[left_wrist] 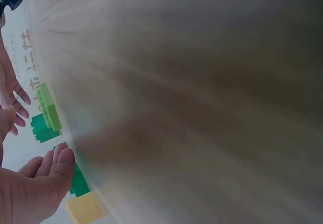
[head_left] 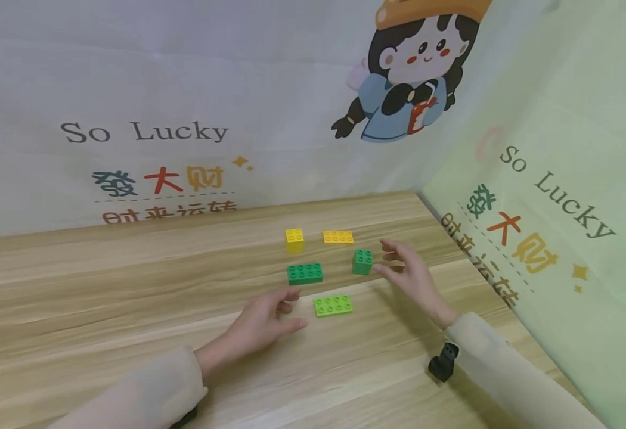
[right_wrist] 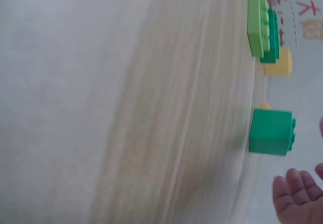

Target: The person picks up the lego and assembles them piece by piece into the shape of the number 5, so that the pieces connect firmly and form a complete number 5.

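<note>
Several toy building bricks stand apart on the wooden table. My left hand (head_left: 263,320), fingers loosely bent and holding nothing, is beside the light green brick (head_left: 333,305), just in front of the long dark green brick (head_left: 305,274). My right hand (head_left: 408,271) is at the right of the square green brick (head_left: 362,262), thumb tip close to its side and fingers spread from the thumb. Farther back are a yellow square brick (head_left: 294,240) and a flat orange-yellow brick (head_left: 337,237). In the right wrist view the square green brick (right_wrist: 271,131) stands near the right fingers (right_wrist: 298,191).
A printed cloth (head_left: 146,89) hangs behind the wooden table (head_left: 104,286), and another printed cloth (head_left: 570,179) runs along its right edge. A small black camera (head_left: 443,362) is strapped at the right wrist.
</note>
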The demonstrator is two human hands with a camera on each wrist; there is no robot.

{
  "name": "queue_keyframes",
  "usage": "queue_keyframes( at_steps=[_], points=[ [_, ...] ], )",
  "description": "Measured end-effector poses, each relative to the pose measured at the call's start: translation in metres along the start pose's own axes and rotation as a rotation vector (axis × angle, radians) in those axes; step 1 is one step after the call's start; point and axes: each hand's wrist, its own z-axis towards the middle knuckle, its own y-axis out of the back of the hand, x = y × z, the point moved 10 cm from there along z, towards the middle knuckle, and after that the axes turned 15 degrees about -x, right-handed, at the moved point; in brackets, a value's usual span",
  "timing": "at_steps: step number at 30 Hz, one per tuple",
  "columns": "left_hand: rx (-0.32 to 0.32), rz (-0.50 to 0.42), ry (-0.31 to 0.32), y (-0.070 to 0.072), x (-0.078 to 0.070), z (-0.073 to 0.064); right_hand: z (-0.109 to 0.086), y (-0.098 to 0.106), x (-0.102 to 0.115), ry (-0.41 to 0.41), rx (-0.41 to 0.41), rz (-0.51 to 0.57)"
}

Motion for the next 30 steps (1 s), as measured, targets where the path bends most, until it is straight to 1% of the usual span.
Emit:
queue_keyframes(
  at_steps=[2,4,8,10,13,15,19,22,25,28,30],
  points=[
    [-0.02,0.013,0.014,-0.002,0.001,0.004,0.003,-0.005,-0.009,-0.054,0.045,-0.01],
    [-0.035,0.03,0.014,-0.004,0.001,0.007,0.005,-0.011,-0.016,-0.086,0.089,-0.01],
    [-0.043,0.06,0.001,-0.01,-0.003,0.012,0.007,-0.022,-0.025,-0.12,0.161,-0.018],
    [-0.042,0.076,-0.012,-0.013,-0.005,0.013,0.007,-0.026,-0.029,-0.128,0.182,-0.032],
    [-0.046,0.108,-0.041,-0.019,-0.008,0.014,0.008,-0.031,-0.034,-0.149,0.192,-0.044],
    [-0.049,0.128,-0.071,-0.023,-0.012,0.015,0.008,-0.033,-0.035,-0.154,0.187,-0.05],
    [-0.05,0.17,-0.086,-0.028,-0.013,0.016,0.009,-0.036,-0.033,-0.135,0.188,-0.063],
    [-0.047,0.213,-0.073,-0.03,-0.013,0.017,0.01,-0.038,-0.032,-0.116,0.192,-0.073],
    [-0.045,0.247,-0.062,-0.03,-0.012,0.017,0.008,-0.038,-0.031,-0.121,0.192,-0.068],
    [-0.048,0.26,-0.055,-0.03,-0.012,0.017,0.002,-0.037,-0.026,-0.124,0.199,-0.04],
    [-0.053,0.265,-0.055,-0.029,-0.011,0.018,-0.003,-0.039,-0.022,-0.131,0.211,-0.003]
  ],
)
